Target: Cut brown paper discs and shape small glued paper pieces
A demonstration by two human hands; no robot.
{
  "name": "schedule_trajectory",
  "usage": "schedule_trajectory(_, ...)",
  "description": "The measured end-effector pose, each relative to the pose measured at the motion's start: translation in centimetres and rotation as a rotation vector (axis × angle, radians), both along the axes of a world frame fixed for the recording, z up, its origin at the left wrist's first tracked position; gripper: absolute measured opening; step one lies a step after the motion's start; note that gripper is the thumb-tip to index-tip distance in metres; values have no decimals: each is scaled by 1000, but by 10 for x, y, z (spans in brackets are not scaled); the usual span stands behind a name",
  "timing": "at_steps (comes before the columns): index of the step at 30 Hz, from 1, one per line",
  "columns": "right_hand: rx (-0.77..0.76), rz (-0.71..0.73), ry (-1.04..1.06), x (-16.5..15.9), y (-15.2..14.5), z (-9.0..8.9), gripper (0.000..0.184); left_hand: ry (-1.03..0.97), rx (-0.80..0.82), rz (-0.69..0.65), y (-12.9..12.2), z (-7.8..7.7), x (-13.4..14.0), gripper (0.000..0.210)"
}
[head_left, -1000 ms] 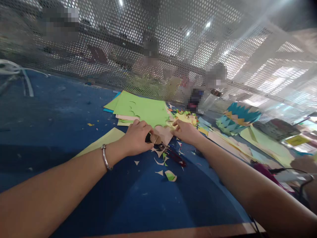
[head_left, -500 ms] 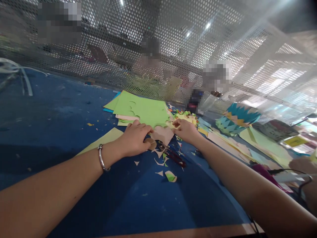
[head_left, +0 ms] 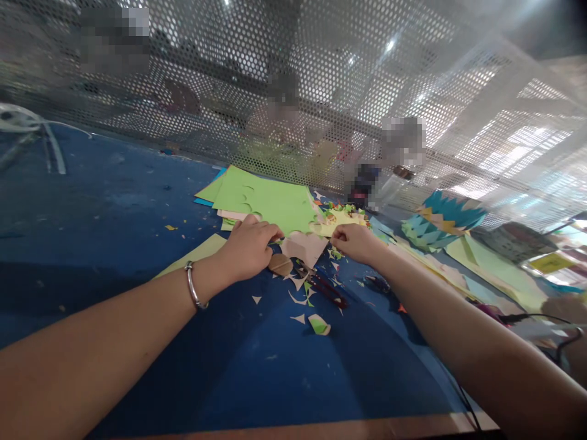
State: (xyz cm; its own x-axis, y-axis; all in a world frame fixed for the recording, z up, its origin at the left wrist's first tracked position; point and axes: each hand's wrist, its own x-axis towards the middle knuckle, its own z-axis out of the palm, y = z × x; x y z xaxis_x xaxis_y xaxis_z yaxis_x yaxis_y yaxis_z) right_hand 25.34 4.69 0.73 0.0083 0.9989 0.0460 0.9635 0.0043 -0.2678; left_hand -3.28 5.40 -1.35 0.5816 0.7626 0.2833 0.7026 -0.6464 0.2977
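The head view showed pale pink paper (head_left: pixel 305 249) on the blue tabletop (head_left: pixel 229 366). At its left edge, the left hand (head_left: pixel 250 249) had loosely bent fingers, thumb apart; at its right corner, the right hand (head_left: pixel 356 242) had closed fingertips, perhaps pinching it, I couldn't tell. Dark-red-handled scissors (head_left: pixel 328 289) lay on its near side, green sheets (head_left: pixel 270 198) beyond.

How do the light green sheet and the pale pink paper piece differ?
The light green sheet is much larger than the pale pink paper piece. The pink piece is between the left hand and right hand; the green sheet lies farther away. Both look like paper.
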Motion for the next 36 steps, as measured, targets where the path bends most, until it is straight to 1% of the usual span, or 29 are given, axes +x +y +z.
schedule_trajectory(2,-38,-1,37,1,-4,1,14,-22,-12,21,3,0,-1,42)
schedule_trajectory(7,-67,-63,212,-2,0,-5,3,-16,-17,15,6,0,-2,44)
schedule_trajectory(13,-69,-93,474,-12,11,-13,13,-11,-20,-3,6,0,-2,44)
schedule_trajectory(16,-23,-79,558,-19,10,-11,18,-15,-38,-11,5,1,-3,43)
schedule_trajectory(19,46,-47,602,-25,6,0,18,9,-41,-6,4,0,-3,45)
schedule_trajectory(22,157,-12,599,-25,-1,20,19,49,-29,23,6,0,-3,48)
schedule_trajectory(25,274,45,551,-22,-11,42,21,32,-21,55,9,0,-3,51)
schedule_trajectory(27,375,128,408,-19,-17,55,22,-4,-3,58,11,1,-3,54)
schedule_trajectory(28,402,147,348,-18,-21,60,23,-17,6,50,11,1,-3,56)
schedule_trajectory(31,420,168,232,-17,-28,67,23,-28,19,25,12,0,-3,60)
schedule_trajectory(34,443,190,186,-18,-32,67,22,-68,40,32,12,-2,-3,61)
schedule_trajectory(36,489,216,169,-19,-35,65,20,-115,61,51,12,0,-3,62)
